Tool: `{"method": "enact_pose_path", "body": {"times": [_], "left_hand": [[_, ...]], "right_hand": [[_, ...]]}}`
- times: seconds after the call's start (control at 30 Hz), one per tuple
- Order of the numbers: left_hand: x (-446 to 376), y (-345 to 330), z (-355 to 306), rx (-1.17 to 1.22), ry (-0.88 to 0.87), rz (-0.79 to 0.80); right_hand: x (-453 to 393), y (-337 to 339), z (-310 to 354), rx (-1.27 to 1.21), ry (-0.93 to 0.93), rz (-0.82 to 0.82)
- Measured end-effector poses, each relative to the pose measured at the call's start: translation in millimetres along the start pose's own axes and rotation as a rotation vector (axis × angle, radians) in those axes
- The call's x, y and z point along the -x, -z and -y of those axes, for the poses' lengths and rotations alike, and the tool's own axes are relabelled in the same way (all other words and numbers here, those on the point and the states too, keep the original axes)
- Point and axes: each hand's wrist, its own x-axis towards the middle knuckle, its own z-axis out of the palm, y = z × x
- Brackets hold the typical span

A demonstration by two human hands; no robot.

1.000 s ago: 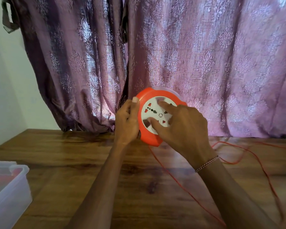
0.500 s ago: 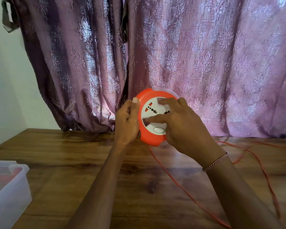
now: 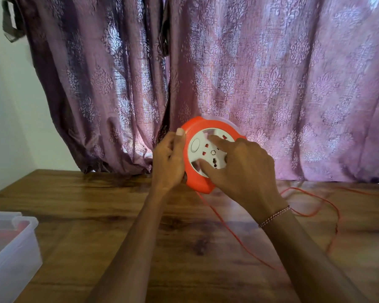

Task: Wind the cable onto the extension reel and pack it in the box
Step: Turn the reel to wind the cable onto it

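The left hand (image 3: pixel 170 162) clamps the rim of the round orange plastic extension reel (image 3: pixel 208 156), held upright above the glossy wood-grain tabletop (image 3: pixel 96 204). The right hand (image 3: pixel 241 171) presses spread fingertips (image 3: pixel 212 138) on the reel's white socket face. A thin orange cable (image 3: pixel 239 239) trails below and right of that hand. A translucent rectangular plastic box (image 3: pixel 11 248) sits far left of the left hand.

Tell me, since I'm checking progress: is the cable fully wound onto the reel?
No. Loose red cable trails from the orange reel and lies looped across the wooden table.
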Motion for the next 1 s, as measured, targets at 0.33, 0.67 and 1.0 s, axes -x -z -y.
{"method": "enact_pose_path", "body": {"times": [0.33,0.67,1.0], "left_hand": [[-2,2,1,0.007,-0.017,-0.019],[-1,3,1,0.005,-0.022,-0.017],[0,1,-2,0.037,-0.030,-0.022]], "right_hand": [[-6,4,-8,-0.214,0.237,0.043],[-5,8,-8,-0.030,0.312,0.167],[0,2,-2,-0.012,0.049,0.011]]}}
